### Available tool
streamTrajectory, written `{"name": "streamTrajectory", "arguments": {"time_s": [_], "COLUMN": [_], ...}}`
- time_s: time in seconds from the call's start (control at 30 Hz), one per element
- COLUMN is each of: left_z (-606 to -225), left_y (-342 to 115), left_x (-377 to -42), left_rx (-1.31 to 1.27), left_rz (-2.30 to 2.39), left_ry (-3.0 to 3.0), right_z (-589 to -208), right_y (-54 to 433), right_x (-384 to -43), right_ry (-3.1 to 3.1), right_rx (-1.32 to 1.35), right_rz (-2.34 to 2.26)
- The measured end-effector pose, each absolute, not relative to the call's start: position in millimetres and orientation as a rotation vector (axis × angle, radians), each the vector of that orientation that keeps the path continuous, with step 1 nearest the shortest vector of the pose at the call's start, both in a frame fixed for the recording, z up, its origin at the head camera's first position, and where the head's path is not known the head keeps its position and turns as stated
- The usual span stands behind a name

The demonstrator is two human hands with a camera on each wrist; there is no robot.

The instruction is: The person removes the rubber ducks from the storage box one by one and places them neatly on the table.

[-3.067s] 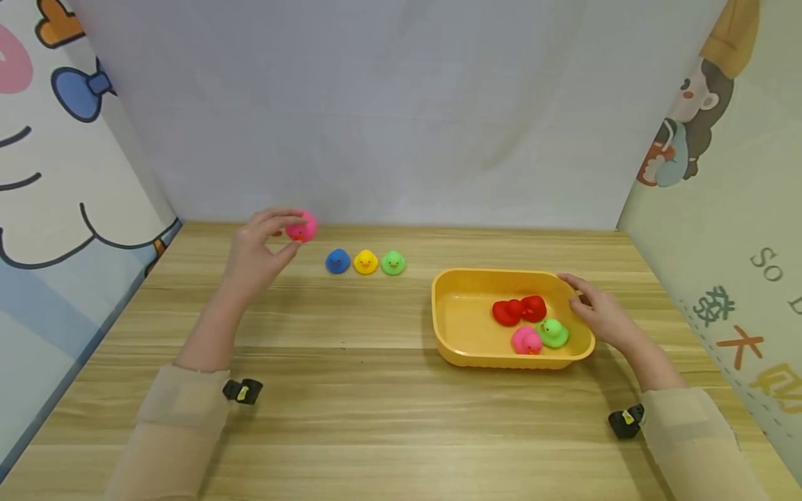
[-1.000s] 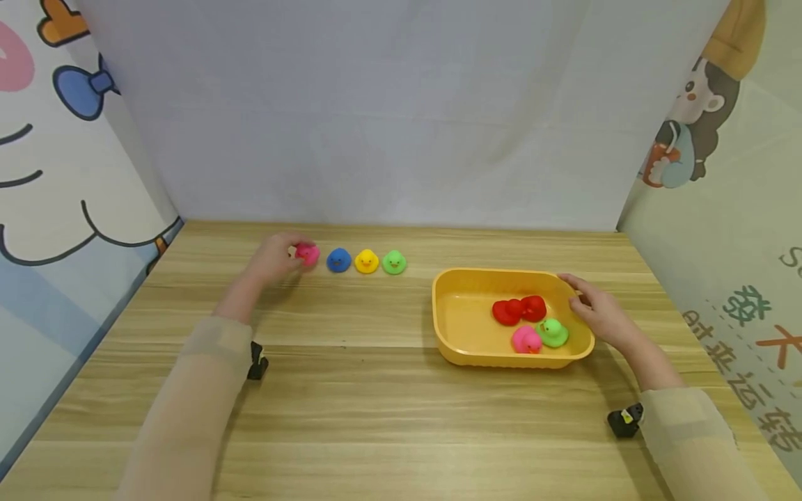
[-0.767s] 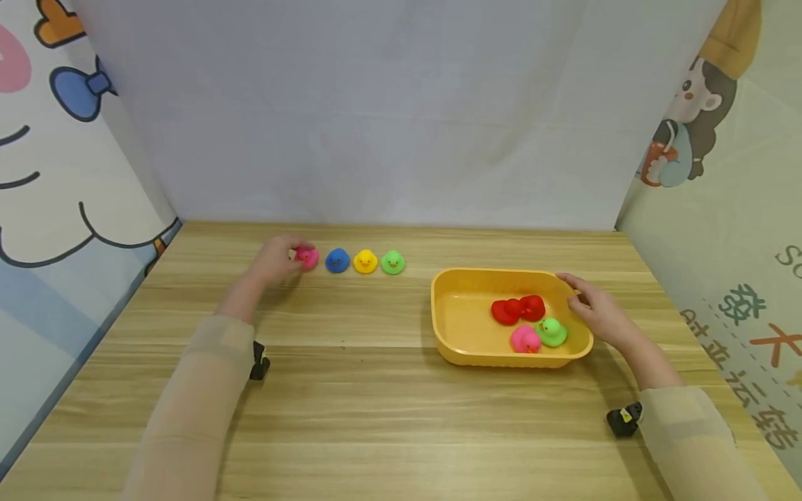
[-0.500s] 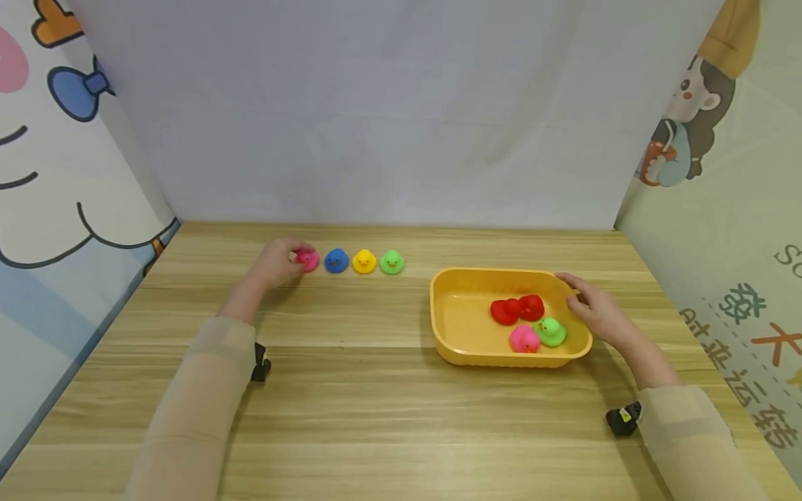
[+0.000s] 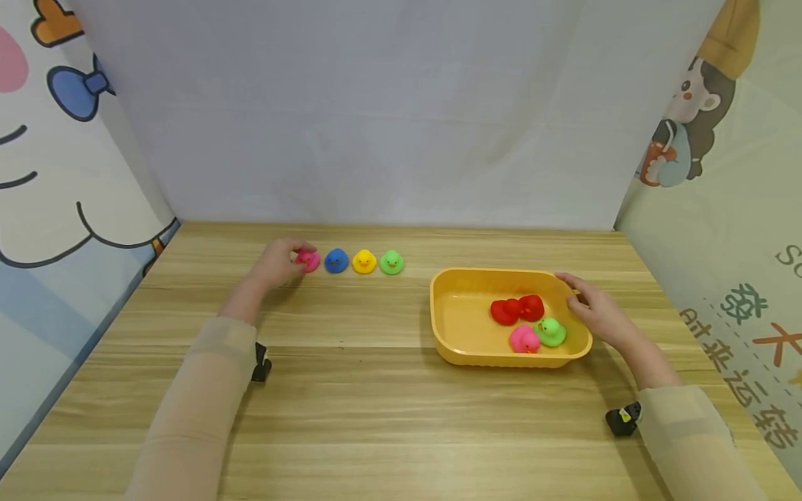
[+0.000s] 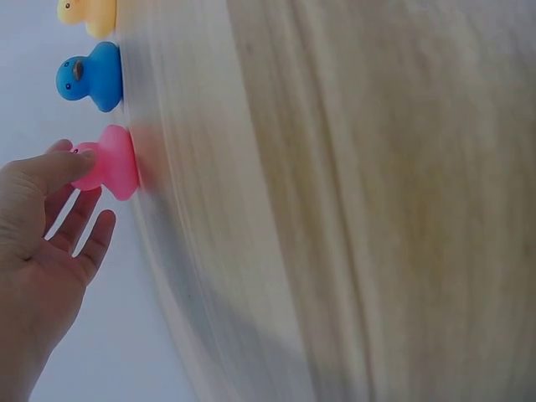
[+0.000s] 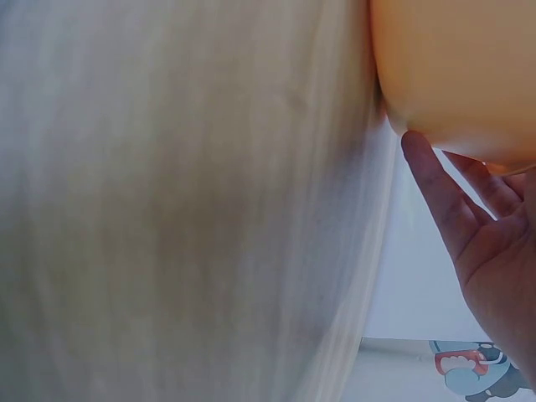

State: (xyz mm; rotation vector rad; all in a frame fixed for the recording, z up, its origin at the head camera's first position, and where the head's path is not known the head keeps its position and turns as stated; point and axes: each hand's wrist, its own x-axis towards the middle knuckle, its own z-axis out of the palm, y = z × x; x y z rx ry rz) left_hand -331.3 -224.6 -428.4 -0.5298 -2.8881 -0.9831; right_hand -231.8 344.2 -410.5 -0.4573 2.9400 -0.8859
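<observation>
My left hand pinches a pink rubber duck between thumb and fingers. That duck sits on the wooden table at the left end of a row, beside a blue duck, a yellow duck and a light green duck. In the left wrist view the thumb lies over the head of the pink duck, its base against the tabletop. My right hand touches the right end of a yellow plastic basin, fingers extended, with the thumb on its outer wall in the right wrist view.
Inside the basin lie two red ducks, a green duck and another pink duck. A pale cloth hangs behind the table's back edge. Printed panels stand at both sides.
My left hand has lowered the pink duck from above the table's back edge to the spot left of the blue duck, then shifted it slightly rightward. My right hand has stayed at the basin.
</observation>
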Motion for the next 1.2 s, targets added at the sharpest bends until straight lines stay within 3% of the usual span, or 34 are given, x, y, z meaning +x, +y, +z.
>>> {"name": "streamTrajectory", "arguments": {"time_s": [1.2], "left_z": [-383], "left_y": [-216], "left_x": [-303], "left_rx": [-0.543], "left_rz": [-0.786], "left_ry": [-2.949], "right_z": [-412], "right_y": [345], "right_x": [-233], "right_ry": [2.95], "right_rx": [-0.46], "right_rz": [-0.878]}}
